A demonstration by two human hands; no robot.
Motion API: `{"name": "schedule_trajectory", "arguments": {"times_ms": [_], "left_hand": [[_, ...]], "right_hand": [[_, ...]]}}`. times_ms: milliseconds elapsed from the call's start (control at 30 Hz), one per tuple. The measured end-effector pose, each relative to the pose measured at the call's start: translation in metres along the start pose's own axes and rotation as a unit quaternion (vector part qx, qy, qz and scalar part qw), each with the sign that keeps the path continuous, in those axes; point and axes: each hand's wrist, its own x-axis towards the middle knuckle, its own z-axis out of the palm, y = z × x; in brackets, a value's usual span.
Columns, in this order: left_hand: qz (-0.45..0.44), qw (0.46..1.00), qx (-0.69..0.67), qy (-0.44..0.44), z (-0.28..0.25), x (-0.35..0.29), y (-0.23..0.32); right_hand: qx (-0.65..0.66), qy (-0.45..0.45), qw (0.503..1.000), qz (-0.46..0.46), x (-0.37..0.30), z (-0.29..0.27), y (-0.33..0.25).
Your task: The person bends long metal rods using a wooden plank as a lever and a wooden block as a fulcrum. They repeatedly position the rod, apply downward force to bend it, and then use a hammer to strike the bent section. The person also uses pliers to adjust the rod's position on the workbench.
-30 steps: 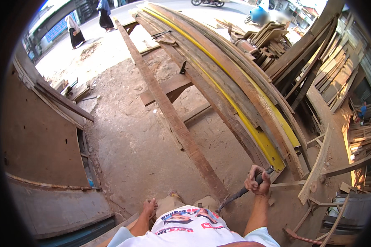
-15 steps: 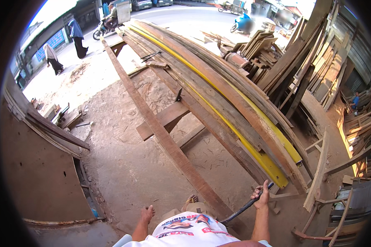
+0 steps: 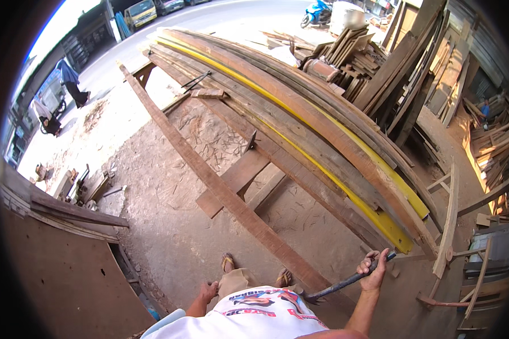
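My right hand (image 3: 372, 272) is closed around a dark, long-handled tool (image 3: 345, 283) that looks like a hammer. One end sticks out past my fist, and the other widens close to my shirt, where its shape is partly hard to make out. Beside my hip hangs my left hand (image 3: 208, 291), its fingers loosely bent and apart, with nothing visible in it. A long brown plank (image 3: 232, 198) runs from near my feet away to the far left, over a short crosswise board (image 3: 210, 203). Neither hand touches the plank.
To the right lies a long stack of planks (image 3: 300, 113) with yellow pieces among them. Scrap wood (image 3: 345, 56) and leaning boards (image 3: 407, 85) stand behind it. A brown panel (image 3: 68, 265) is at left. Two people walk near the road; a blue motorbike (image 3: 316, 12) stands beyond.
My view has shifted, and both of my sandalled feet now show. My right hand still grips the tool. The passing motorbike rider is out of view, and the walkers appear farther left.
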Motion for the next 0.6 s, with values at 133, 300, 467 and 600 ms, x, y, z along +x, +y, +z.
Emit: {"name": "schedule_trajectory", "arguments": {"times_ms": [133,300,467,600], "left_hand": [[0.057,0.969,0.240,0.020,-0.057,0.059,0.012],[0.062,0.998,-0.011,0.018,-0.143,0.156,0.060],[0.083,0.992,-0.061,0.073,-0.195,0.186,0.120],[0.066,0.992,-0.091,0.058,-0.185,0.162,0.141]], "right_hand": [[-0.031,0.052,0.996,-0.058,-0.010,0.060,0.050],[-0.040,0.073,0.989,-0.121,-0.025,0.159,0.066],[-0.015,-0.001,0.977,-0.212,-0.001,0.221,0.058],[0.001,0.012,0.956,-0.294,0.046,0.268,0.063]]}}
